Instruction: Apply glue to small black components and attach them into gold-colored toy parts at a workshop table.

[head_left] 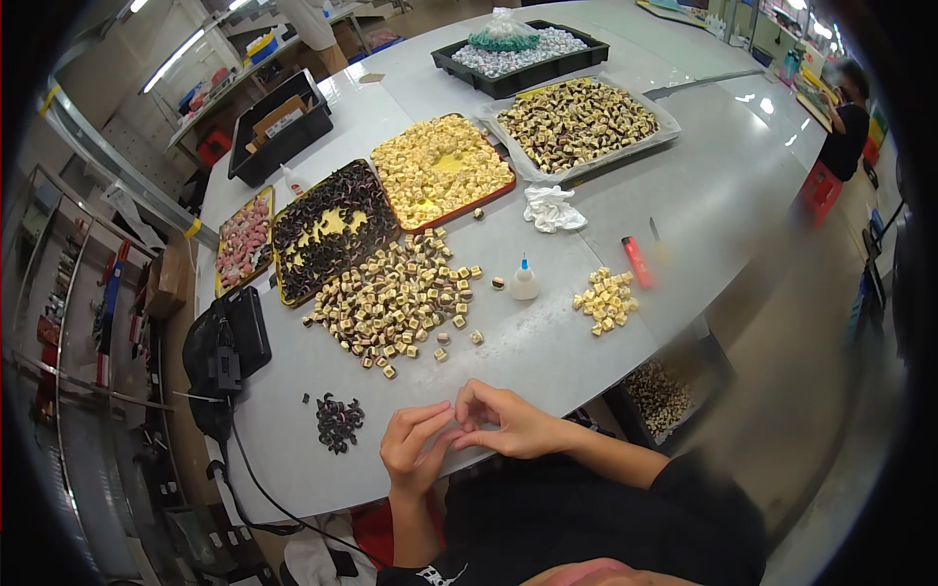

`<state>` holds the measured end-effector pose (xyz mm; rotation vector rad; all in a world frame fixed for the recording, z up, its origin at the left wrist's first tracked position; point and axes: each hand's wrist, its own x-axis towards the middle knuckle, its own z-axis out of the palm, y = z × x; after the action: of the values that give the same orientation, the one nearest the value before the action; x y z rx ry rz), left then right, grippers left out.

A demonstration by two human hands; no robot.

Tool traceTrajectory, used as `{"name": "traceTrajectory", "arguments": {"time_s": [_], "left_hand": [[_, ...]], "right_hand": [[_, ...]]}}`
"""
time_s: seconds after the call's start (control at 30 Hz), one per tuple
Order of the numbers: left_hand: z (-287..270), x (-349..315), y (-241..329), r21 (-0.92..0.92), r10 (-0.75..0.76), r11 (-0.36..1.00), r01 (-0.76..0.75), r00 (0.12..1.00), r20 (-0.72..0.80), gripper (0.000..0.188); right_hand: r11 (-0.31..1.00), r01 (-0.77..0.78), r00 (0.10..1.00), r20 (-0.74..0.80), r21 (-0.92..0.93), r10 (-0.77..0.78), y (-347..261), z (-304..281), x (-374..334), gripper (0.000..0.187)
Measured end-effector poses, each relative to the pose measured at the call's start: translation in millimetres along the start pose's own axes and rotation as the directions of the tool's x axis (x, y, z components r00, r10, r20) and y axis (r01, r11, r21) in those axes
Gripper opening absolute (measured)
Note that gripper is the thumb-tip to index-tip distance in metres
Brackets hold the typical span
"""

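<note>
Small cream-and-brown cube-shaped blocks (396,298) are lying piled on the grey table (572,371). Nearer than the pile, the left hand (414,451) and right hand (510,425) are pinching narrowly; I cannot tell what, if anything, they are holding. Small curved black pieces (339,423) are lying on the pile's near side.

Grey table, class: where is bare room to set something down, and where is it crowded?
Bare: between right hand and blue-tipped bottle; between lighter and lined tray. Crowded: left of the bottle, from the cube pile to the dark-piece tray and yellow-piece tray.
</note>
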<state>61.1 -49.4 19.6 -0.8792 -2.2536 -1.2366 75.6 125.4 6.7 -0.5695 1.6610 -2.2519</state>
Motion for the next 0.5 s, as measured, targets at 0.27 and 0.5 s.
{"name": "traceTrajectory", "arguments": {"time_s": [0.27, 0.5], "left_hand": [[0.8, 0.2, -1.5, -0.007, 0.02, 1.0, -0.02, 1.0, 0.006, 0.039], [0.1, 2.7, 0.9, 0.028, 0.057, 0.998, -0.057, 0.998, 0.003, 0.049]], "right_hand": [[0.998, 0.05, 0.998, -0.037, -0.034, -0.051, -2.9, 1.3, 1.6, 0.023], [0.955, 0.174, 0.985, 0.063, -0.242, -0.163, -7.7, -0.5, 3.4, 0.021]]}}
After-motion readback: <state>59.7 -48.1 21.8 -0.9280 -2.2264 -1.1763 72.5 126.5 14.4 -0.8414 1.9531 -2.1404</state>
